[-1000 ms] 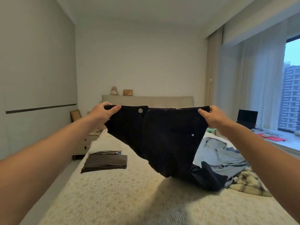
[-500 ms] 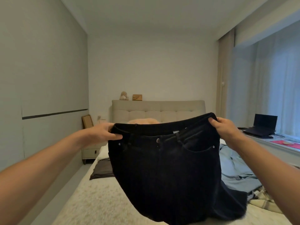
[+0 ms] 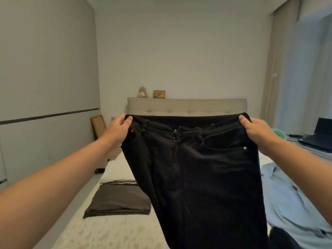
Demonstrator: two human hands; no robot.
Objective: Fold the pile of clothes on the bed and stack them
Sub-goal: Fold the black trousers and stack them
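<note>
A pair of black jeans point(image 3: 201, 177) hangs upright in front of me, front side facing me, waistband stretched level. My left hand point(image 3: 119, 131) grips the waistband's left corner and my right hand point(image 3: 255, 131) grips its right corner. The legs drop out of view at the bottom edge. On the bed point(image 3: 107, 232) to the left lies a folded dark brown garment point(image 3: 118, 200) on top of another folded piece. A crumpled light blue shirt point(image 3: 291, 200) lies on the bed's right side, partly hidden behind the jeans.
The padded headboard point(image 3: 186, 105) carries a small stuffed toy point(image 3: 142, 92) and a wooden box point(image 3: 159, 94). A nightstand and leaning frame point(image 3: 98, 125) stand left of the bed. A laptop point(image 3: 321, 135) and green fan point(image 3: 278, 134) sit at the right by the curtains.
I have raised the jeans and stretched the waistband level between both hands, so they now hang straight and facing me. My view has tilted up and swung left.
</note>
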